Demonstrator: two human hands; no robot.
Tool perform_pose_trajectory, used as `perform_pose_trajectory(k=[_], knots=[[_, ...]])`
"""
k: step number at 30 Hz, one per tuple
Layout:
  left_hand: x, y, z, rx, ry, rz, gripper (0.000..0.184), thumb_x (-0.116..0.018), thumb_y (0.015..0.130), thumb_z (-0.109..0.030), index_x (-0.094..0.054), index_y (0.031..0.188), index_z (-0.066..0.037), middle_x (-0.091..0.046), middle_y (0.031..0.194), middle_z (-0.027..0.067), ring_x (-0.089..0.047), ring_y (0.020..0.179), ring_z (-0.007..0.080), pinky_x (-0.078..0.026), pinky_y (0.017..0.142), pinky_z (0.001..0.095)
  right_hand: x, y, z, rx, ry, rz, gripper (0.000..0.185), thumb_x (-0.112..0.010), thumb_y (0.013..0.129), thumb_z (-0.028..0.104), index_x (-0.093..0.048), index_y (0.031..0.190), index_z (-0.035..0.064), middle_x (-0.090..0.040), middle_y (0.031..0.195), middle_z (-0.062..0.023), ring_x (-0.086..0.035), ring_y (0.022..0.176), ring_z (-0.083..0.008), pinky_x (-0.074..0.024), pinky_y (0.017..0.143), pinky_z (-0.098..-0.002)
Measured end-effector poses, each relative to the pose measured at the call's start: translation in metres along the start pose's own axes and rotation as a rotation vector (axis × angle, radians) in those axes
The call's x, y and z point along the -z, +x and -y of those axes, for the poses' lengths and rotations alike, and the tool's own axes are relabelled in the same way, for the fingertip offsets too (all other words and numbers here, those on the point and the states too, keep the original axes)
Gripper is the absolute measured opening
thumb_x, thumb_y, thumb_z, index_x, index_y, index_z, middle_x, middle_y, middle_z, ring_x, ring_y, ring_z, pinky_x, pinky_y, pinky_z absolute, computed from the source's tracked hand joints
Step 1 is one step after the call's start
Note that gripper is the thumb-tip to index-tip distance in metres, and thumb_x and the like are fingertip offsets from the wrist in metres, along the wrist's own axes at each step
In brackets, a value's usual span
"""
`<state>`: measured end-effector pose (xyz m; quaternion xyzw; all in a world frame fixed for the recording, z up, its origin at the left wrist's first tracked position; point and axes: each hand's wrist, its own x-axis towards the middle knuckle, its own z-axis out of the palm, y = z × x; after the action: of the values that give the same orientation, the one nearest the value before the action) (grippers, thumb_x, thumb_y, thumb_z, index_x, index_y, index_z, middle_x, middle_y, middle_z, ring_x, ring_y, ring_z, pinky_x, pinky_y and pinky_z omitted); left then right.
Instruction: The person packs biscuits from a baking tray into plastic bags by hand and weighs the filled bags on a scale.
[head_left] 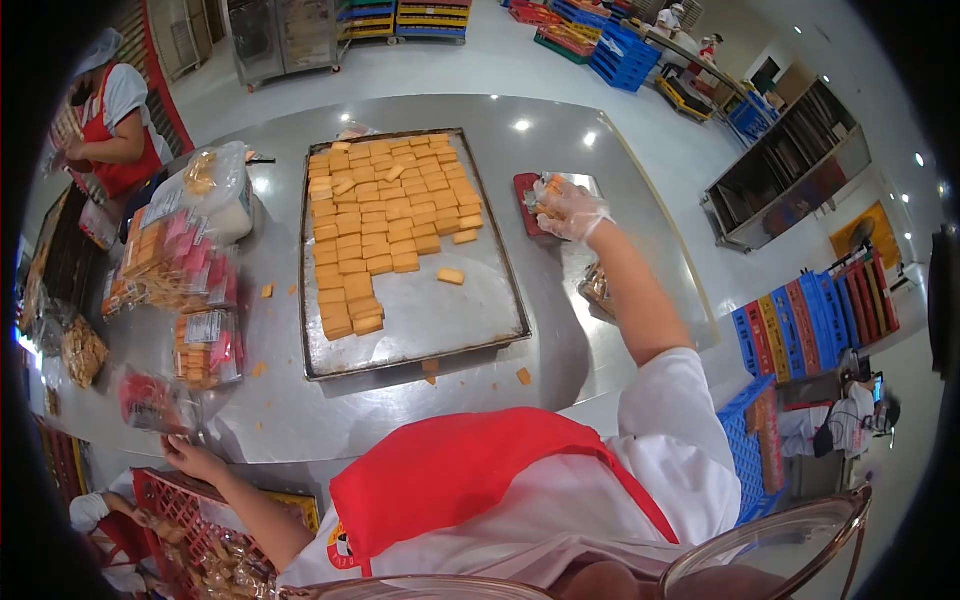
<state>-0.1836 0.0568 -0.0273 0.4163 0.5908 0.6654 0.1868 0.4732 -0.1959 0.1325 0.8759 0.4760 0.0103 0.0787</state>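
My right hand [577,214], in a clear plastic glove, is over a small red scale [527,205] on the metal table. Its fingers curl round golden biscuits [553,184], partly hidden by the glove. To its left lies a dark-rimmed baking tray [418,359], with rows of rectangular biscuits [385,205] over its upper and left parts and one loose biscuit [451,276] on bare metal. My bare left hand [194,459] is at the table's near left edge, fingers apart, close to a stack of clear plastic packaging with red print [155,400]. Whether it touches the plastic, I cannot tell.
Packed biscuit bags [207,350] and a lidded plastic tub [228,190] stand at left. A filled clear bag [597,290] lies beneath my right forearm. Below left is a red crate [165,500] of bagged goods. Co-workers [125,130] stand nearby; racks and stacked crates surround the table.
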Motion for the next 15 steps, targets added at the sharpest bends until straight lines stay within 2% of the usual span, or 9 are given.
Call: perform_pose_trajectory(k=[2,5,8,9,12,15], knots=[[0.000,0.000,-0.001,0.012,0.008,0.014,0.036,-0.046,0.090,-0.024,-0.045,0.115,0.002,-0.051,0.111,0.0140,-0.053,0.095,0.0210,-0.044,0.079,0.0299,-0.039,0.026,-0.020,-0.003,0.110,0.011,0.051,-0.046,0.079,0.048,-0.043,0.124,0.0225,-0.041,0.125,-0.0102,-0.037,0.119,-0.0251,-0.0354,0.094,-0.0365],[-0.002,-0.006,-0.011,0.056,-0.047,0.010,0.036,-0.045,0.090,-0.025,-0.045,0.115,0.002,-0.051,0.111,0.0136,-0.053,0.095,0.0210,-0.044,0.080,0.0301,-0.072,0.042,-0.047,0.094,0.097,-0.302,0.049,-0.044,0.081,0.044,-0.040,0.126,0.0254,-0.043,0.122,-0.0089,-0.040,0.116,-0.0253,-0.0371,0.093,-0.0363],[0.000,-0.002,-0.006,0.043,-0.059,0.008,0.036,-0.045,0.090,-0.024,-0.045,0.115,0.002,-0.051,0.111,0.0133,-0.052,0.096,0.0211,-0.044,0.082,0.0302,-0.054,0.035,-0.050,-0.098,-0.025,-0.073,0.042,-0.044,0.084,0.042,-0.042,0.122,0.0240,-0.046,0.121,-0.0054,-0.045,0.112,-0.0225,-0.0394,0.089,-0.0340],[0.000,-0.002,-0.003,0.029,-0.052,0.008,0.035,-0.045,0.090,-0.024,-0.045,0.114,0.002,-0.051,0.111,0.0132,-0.052,0.096,0.0211,-0.043,0.082,0.0303,-0.032,0.027,-0.041,-0.130,0.000,0.043,0.046,-0.045,0.082,0.042,-0.041,0.124,0.0217,-0.046,0.122,-0.0073,-0.047,0.109,-0.0248,-0.0394,0.089,-0.0343],[-0.001,-0.005,-0.008,0.000,-0.016,0.002,0.034,-0.045,0.090,-0.023,-0.046,0.114,0.002,-0.051,0.111,0.0131,-0.052,0.097,0.0209,-0.042,0.082,0.0299,-0.021,0.020,-0.038,-0.256,0.133,-0.094,0.047,-0.046,0.081,0.043,-0.043,0.123,0.0214,-0.045,0.122,-0.0088,-0.049,0.107,-0.0264,-0.0395,0.089,-0.0347],[-0.004,-0.007,-0.015,0.019,-0.012,-0.016,0.033,-0.044,0.091,-0.022,-0.046,0.114,0.002,-0.051,0.111,0.0132,-0.052,0.097,0.0208,-0.043,0.081,0.0297,-0.010,0.010,-0.059,-0.281,0.214,-0.060,0.052,-0.046,0.080,0.048,-0.044,0.124,0.0202,-0.043,0.126,-0.0111,-0.048,0.109,-0.0263,-0.0373,0.092,-0.0360]])
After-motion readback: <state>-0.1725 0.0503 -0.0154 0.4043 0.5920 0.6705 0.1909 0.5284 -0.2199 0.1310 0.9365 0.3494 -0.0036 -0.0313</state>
